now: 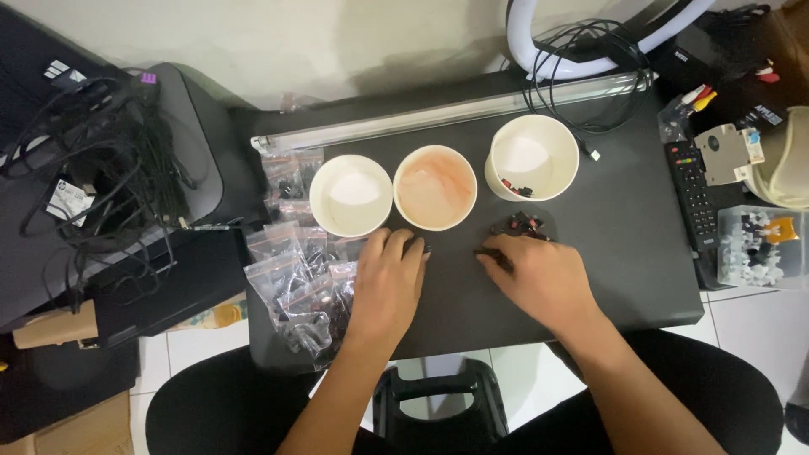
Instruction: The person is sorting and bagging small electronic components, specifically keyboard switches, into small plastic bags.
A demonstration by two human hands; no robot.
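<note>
On the black desk (624, 253), three paper cups in a row: left cup (350, 195) white inside, middle cup (435, 187) stained orange-pink inside, right cup (533, 158) white with a few small dark parts against its near wall. One loose heap of small parts (518, 224), black with red bits, lies just in front of the right cup. A spread of small clear bags (295, 278) covers the desk's left end; too many overlap to count, each showing dark contents.

Two hands, both palm down. Left hand (386, 282) rests flat near the front of the left and middle cups, fingers together and slightly curled, fingertips touching a dark bit I cannot make out; whether it grips anything I cannot tell. Right hand (539, 278) lies just below the heap, fingers bent toward it, index tip on a dark piece at its left edge; a pinch cannot be confirmed.

The parts are too small to identify. One remote (693, 195) lies at the desk's right edge. One lamp tube (455, 114) runs along the back. A cable tangle (93, 160) sits on the left, partly cut off.
</note>
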